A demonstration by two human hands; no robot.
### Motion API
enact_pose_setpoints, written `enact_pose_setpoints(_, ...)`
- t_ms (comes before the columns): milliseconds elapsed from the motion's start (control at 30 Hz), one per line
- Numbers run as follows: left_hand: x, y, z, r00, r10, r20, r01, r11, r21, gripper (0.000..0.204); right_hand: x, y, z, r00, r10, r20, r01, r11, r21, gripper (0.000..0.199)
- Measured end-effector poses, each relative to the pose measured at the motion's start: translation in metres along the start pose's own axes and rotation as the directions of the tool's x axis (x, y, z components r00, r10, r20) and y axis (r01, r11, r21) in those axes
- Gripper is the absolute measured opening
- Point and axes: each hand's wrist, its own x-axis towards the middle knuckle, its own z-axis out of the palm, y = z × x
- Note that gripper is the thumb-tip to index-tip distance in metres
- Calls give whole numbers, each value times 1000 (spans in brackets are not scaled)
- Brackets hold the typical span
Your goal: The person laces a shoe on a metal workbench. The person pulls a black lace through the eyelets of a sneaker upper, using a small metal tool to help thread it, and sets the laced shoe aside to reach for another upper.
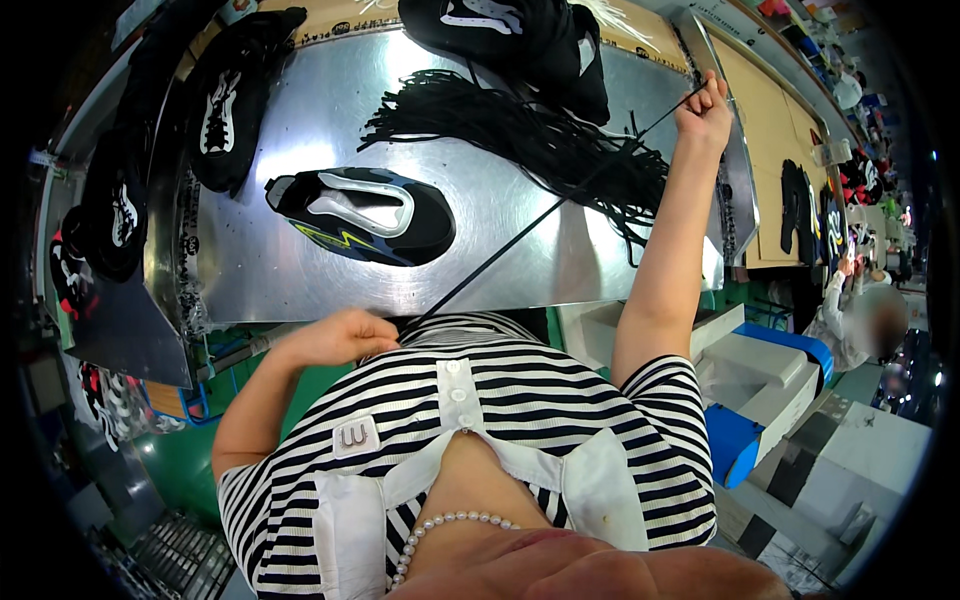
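Note:
A black shoelace (508,247) is stretched taut across me, slanting from low left up to the far right. My right hand (706,112) pinches its far end, with the arm reaching out past the right side of the metal tabletop. Close to my body, my left hand (345,338) is closed around the lace's near end. Under the lace lies a loose bundle of black shoelaces (500,125). A dark shoe upper (370,218) with a yellow-green zigzag and white lining rests on the metal table (270,275), left of the lace and touched by neither hand.
Black shoes with white lacing areas (218,120) stand at the left, and more black shoe pieces (500,30) pile up at the back. A raised metal edge (728,180) borders the right side. Blue-and-white equipment (760,390) stands right of me; another person (850,320) sits farther off.

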Motion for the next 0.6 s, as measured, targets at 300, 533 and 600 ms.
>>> enact_pose_setpoints(300,8,53,-13,940,44,-337,-142,952,-272,27,-161,146,33,733,557,391,-436,825,-358,25)
enact_pose_setpoints(533,10,20,8,935,-117,-334,-66,869,-491,29,-231,152,-34,790,562,245,-130,544,-829,30)
enact_pose_setpoints(600,12,15,13,945,-104,-310,-64,870,-489,29,-265,129,-60,583,803,122,-288,345,-894,29)
